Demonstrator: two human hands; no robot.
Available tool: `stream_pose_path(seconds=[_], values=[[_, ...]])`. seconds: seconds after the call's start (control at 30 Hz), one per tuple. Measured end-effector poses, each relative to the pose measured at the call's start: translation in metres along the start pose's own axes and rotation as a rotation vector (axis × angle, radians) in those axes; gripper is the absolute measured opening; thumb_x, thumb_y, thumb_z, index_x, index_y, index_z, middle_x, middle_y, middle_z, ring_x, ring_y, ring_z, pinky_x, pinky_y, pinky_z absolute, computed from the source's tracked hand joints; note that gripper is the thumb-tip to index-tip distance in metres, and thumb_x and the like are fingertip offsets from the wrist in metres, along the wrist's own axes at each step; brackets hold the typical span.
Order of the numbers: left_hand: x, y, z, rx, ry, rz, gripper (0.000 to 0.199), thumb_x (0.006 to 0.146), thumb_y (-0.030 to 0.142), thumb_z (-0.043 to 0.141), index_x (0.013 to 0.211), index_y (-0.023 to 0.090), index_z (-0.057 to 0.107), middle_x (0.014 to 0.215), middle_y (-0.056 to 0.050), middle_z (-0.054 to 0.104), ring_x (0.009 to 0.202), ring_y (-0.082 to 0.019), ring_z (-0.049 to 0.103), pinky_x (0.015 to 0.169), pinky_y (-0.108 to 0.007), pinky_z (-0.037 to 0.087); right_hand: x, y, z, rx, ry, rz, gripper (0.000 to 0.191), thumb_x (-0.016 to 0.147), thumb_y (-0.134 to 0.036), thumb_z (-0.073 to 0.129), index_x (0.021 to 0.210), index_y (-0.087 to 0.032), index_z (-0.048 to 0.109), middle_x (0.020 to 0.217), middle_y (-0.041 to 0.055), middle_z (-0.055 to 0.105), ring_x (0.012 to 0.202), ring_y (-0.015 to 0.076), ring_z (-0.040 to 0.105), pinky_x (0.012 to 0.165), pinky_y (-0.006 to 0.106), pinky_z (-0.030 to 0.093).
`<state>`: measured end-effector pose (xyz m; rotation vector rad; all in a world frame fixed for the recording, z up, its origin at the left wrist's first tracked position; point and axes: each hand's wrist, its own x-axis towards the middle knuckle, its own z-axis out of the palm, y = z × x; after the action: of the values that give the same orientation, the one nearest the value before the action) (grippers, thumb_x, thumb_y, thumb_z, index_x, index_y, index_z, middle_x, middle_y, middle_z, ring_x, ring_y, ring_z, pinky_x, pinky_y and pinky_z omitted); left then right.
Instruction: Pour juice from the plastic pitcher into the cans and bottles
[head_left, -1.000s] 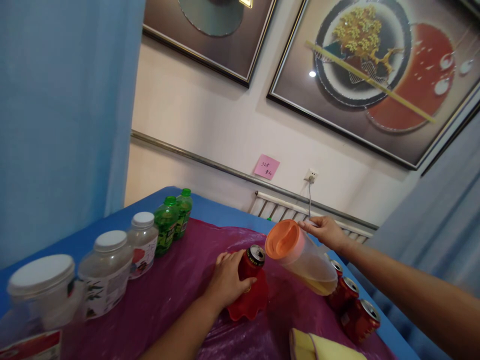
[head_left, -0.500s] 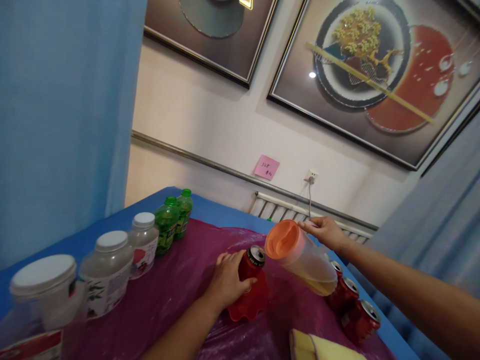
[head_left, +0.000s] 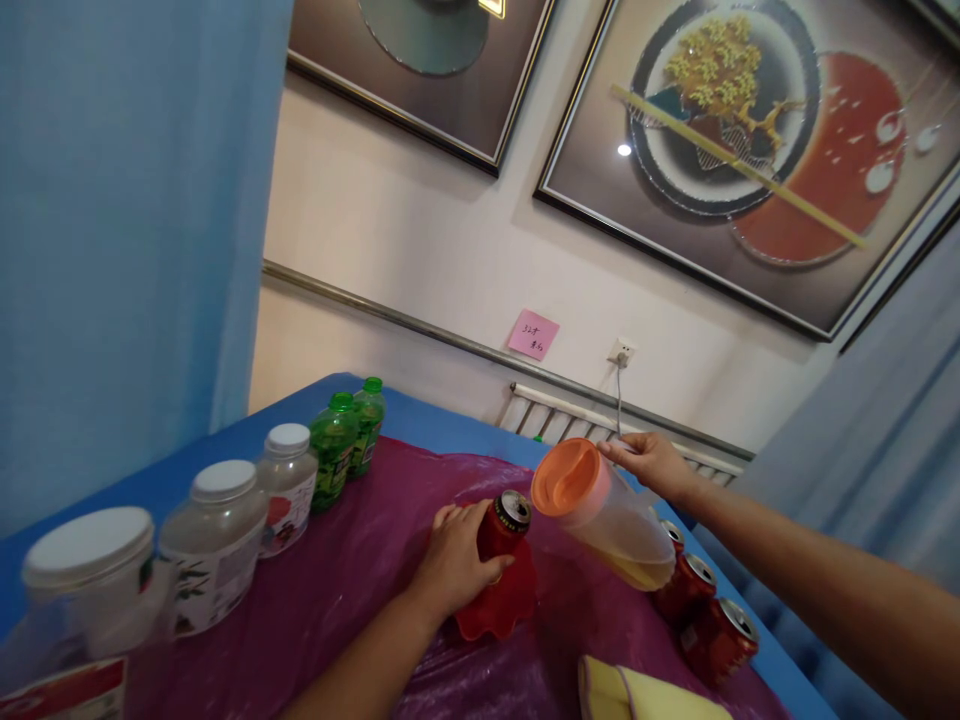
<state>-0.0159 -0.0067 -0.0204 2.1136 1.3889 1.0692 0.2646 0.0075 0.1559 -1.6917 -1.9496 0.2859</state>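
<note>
My left hand (head_left: 456, 562) is wrapped round a red can (head_left: 504, 527) with a black rim and an opened top. The can stands on a red wavy-edged mat (head_left: 495, 608). My right hand (head_left: 646, 466) grips the handle of a clear pitcher (head_left: 619, 535), which is tilted to the left. Its orange lid (head_left: 570, 480) is close beside the top of the can, a little above it. Some yellowish liquid lies low in the pitcher. No stream of liquid can be made out between the two.
Three open red cans (head_left: 720, 640) stand at the right, behind the pitcher. A folded yellow cloth (head_left: 645, 695) lies at the front edge. Clear jars with white lids (head_left: 214, 550) and two green bottles (head_left: 334, 450) line the left side. Purple plastic (head_left: 300, 620) covers the blue table.
</note>
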Motion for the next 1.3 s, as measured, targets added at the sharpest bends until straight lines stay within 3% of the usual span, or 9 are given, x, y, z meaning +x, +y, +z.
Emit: stream_pose_path(seconds=[1.3], values=[[0.0000, -0.0004, 0.0008, 0.008, -0.003, 0.010, 0.068, 0.064, 0.034, 0.086, 0.127, 0.024, 0.060, 0.128, -0.010, 0.069, 0.122, -0.032, 0.059, 0.113, -0.049, 0.029, -0.0021, 0.0002, 0.0001, 0.028, -0.015, -0.010, 0.069, 0.067, -0.086, 0.057, 0.054, -0.024, 0.032, 0.051, -0.0067, 0.024, 0.049, 0.0086, 0.024, 0.045, 0.025, 0.018]])
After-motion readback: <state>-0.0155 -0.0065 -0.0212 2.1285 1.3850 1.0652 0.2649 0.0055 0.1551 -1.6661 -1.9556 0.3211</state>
